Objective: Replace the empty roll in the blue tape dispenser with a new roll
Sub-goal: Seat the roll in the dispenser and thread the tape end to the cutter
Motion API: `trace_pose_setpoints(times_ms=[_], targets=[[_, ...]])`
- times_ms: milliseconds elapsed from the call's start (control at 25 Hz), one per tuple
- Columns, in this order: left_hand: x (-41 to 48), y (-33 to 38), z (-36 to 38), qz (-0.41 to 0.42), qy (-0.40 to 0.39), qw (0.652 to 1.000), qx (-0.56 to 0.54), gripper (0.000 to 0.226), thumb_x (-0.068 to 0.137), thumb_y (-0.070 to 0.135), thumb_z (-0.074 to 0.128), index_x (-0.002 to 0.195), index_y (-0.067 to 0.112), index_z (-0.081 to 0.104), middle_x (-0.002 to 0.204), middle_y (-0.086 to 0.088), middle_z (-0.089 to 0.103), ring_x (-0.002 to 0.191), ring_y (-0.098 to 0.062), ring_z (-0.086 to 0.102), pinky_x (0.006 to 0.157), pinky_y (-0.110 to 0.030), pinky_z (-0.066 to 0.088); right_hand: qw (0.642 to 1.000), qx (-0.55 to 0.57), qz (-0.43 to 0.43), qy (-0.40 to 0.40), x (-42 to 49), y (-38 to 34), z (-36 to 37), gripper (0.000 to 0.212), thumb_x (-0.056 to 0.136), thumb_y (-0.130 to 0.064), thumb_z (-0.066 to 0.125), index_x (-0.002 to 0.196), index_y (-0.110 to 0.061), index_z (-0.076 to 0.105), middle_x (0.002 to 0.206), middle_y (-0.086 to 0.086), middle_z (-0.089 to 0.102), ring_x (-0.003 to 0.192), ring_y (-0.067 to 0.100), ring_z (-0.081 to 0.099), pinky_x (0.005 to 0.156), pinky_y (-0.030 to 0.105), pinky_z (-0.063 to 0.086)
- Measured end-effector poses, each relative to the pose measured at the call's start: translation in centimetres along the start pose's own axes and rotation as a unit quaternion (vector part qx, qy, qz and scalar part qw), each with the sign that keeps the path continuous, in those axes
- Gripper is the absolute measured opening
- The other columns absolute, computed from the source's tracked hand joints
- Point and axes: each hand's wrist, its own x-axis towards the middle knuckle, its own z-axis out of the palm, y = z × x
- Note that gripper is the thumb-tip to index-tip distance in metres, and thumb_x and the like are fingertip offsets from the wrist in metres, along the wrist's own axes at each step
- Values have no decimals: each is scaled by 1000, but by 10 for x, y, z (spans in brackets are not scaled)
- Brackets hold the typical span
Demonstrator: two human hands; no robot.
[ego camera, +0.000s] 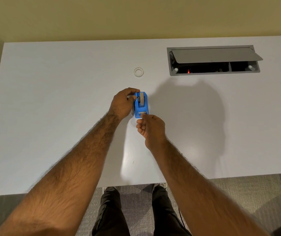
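Note:
The blue tape dispenser (141,109) stands on the white desk (51,99), its cutter end pointing toward me. A pale roll of tape (142,99) sits upright in its cradle. My left hand (122,103) grips the dispenser's left side and far end. Just in front of the cutter, my right hand (150,129) has its thumb and forefinger pinched together, seemingly on a clear tape end that is too faint to see. A small white ring, a tape roll or core (138,72), lies flat on the desk beyond the dispenser.
A grey cable box (213,61) with its lid tilted open is sunk into the desk at the back right. A tiny scrap (133,162) lies near the front edge. My legs and the carpet show below the desk edge.

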Motion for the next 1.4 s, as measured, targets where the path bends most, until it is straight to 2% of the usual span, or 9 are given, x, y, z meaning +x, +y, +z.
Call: trace_pose_setpoints(times_ms=[280, 600, 680, 800, 920, 1040, 1160, 1240, 1400], targets=[[1, -4, 0, 5, -3, 1000, -10, 32, 100, 11, 49, 128, 16, 65, 129, 0, 66, 117, -17, 59, 100, -23, 39, 998, -51, 13, 44, 11, 8, -14, 13, 93, -19, 62, 97, -8, 67, 87, 12, 74, 69, 21, 71, 75, 33, 61], [-13, -12, -12, 11, -30, 998, 56, 36, 99, 15, 52, 135, 15, 58, 134, -3, 63, 122, -21, 59, 100, -23, 37, 981, -184, -43, 51, 12, -1, -23, 11, 88, -11, 56, 81, -8, 64, 70, 10, 70, 53, 20, 65, 51, 25, 54], [-22, -18, -16, 10, -28, 994, 107, 37, 99, 20, 54, 136, 15, 57, 137, -6, 60, 125, -24, 56, 104, -27, 38, 961, -260, -88, 45, 11, -9, -24, 13, 81, -9, 50, 72, -7, 58, 67, 12, 67, 52, 22, 60, 50, 28, 51], [-35, -24, -27, -8, -27, 991, 127, 39, 98, 31, 57, 137, 21, 57, 138, -3, 57, 123, -23, 56, 106, -34, 43, 891, -414, -179, 52, 12, -25, -25, 15, 79, -12, 46, 65, -6, 49, 63, 9, 60, 57, 21, 52, 53, 33, 46], [-43, -25, -27, 17, -24, 992, 120, 35, 100, 23, 53, 134, 22, 59, 135, -2, 58, 120, -24, 58, 104, -34, 45, 855, -465, -225, 53, 12, -38, -20, 21, 80, -16, 48, 60, -11, 45, 59, 1, 54, 55, 17, 47, 50, 30, 38], [-44, -21, -19, 45, 13, 993, 111, 36, 100, 11, 46, 134, 16, 59, 135, -6, 61, 122, -25, 57, 102, -25, 37, 917, -352, -180, 48, 14, -42, -10, 18, 79, -14, 51, 72, 1, 57, 69, 14, 64, 56, 24, 59, 53, 35, 48], [-41, -14, -15, 77, 40, 992, 87, 44, 101, 4, 40, 141, 17, 54, 141, -5, 56, 128, -21, 53, 109, -26, 37, 988, -135, -63, 47, 15, -42, -6, 14, 84, -12, 55, 79, -1, 61, 66, 12, 61, 46, 18, 53, 45, 26, 47], [-36, -11, -15, 102, 18, 991, 86, 49, 100, -1, 38, 143, 17, 51, 145, -6, 52, 132, -22, 50, 113, -29, 35, 997, -59, 1, 45, 15, -44, -3, 13, 87, -13, 58, 83, -1, 62, 63, 9, 59, 44, 15, 52, 43, 22, 47], [-26, -9, -10, 96, -13, 992, 79, 40, 104, 12, 41, 140, 19, 56, 147, -9, 50, 137, -23, 44, 115, -33, 34, 996, -70, 35, 35, 14, -45, 4, 18, 89, -14, 60, 99, -1, 68, 65, 8, 62, 45, 12, 54, 44, 20, 48]])
